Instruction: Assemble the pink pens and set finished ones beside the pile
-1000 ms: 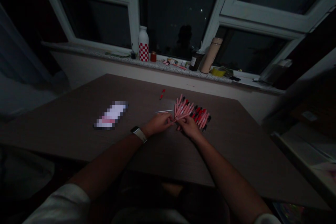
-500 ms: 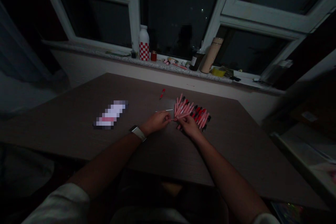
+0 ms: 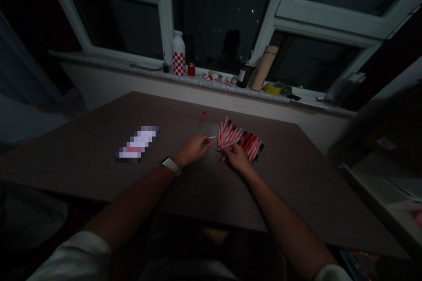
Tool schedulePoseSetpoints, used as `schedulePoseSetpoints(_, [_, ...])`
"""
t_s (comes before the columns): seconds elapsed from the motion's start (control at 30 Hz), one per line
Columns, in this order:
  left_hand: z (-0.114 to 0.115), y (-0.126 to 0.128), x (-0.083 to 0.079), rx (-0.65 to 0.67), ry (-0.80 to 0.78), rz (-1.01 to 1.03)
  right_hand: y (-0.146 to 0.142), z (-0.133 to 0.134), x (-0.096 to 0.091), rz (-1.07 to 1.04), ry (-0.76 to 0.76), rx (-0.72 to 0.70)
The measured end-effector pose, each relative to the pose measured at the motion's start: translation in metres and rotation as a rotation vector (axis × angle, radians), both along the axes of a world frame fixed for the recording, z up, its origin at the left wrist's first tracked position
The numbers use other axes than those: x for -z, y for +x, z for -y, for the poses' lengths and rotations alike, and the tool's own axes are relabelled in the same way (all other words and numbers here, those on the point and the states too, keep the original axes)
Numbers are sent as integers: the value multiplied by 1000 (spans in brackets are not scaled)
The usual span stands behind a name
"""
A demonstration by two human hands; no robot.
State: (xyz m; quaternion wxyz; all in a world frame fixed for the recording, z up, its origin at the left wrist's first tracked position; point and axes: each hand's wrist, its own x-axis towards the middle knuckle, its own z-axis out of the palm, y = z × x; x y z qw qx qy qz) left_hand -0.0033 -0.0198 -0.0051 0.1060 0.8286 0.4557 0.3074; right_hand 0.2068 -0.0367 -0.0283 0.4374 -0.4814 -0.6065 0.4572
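My left hand (image 3: pixel 194 149) is closed, its thumb and fingertips pinched on a thin pale rod (image 3: pixel 212 142) that looks like a pen refill. Just beyond those fingers a thin white stick (image 3: pixel 212 137) lies on the table, partly hidden by the hand. My right hand (image 3: pixel 236 156) is closed around a pink pen (image 3: pixel 230 144), which points left at the near edge of a pile of pens (image 3: pixel 234 133). The pile mixes pink and red barrels, several with black ends. There is a gap between my two hands.
A lone red pen (image 3: pixel 202 117) lies beyond my hands on the dark table (image 3: pixel 158 109). On the left lies a blurred-out phone-like object (image 3: pixel 137 144). The windowsill holds a checkered bottle (image 3: pixel 179 55), a red jar (image 3: pixel 191 69), a beige flask (image 3: pixel 264 68) and yellow tape (image 3: pixel 273 89).
My left hand has moved slightly up and left, away from the right hand's pen, and now covers part of the white stick. My right hand keeps its pen in nearly the same place.
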Motion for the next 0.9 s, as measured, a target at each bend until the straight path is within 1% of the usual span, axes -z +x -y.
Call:
schedulePoseSetpoints(0.13, [0, 0, -2, -51, -23, 28, 0, -1, 1, 6, -7, 11])
schedulePoseSetpoints(0.27, [0, -1, -3, -68, -58, 61, 0, -1, 0, 16, -3, 15])
schedulePoseSetpoints(0.47, [-2, -2, -3, -113, -77, 71, -2, 3, -7, 41, -1, 13])
schedulePoseSetpoints(0.63, [-2, -4, -3, -113, -41, -4, -3, 6, -13, 37, -11, 2])
schedulePoseSetpoints(0.77, [-3, -6, 0, -114, -2, -68, -4, 6, -13, 37, 0, 5])
schedulePoseSetpoints(0.9, [-3, -7, 1, -128, -2, -84, -4, 6, -12, 30, -15, 1])
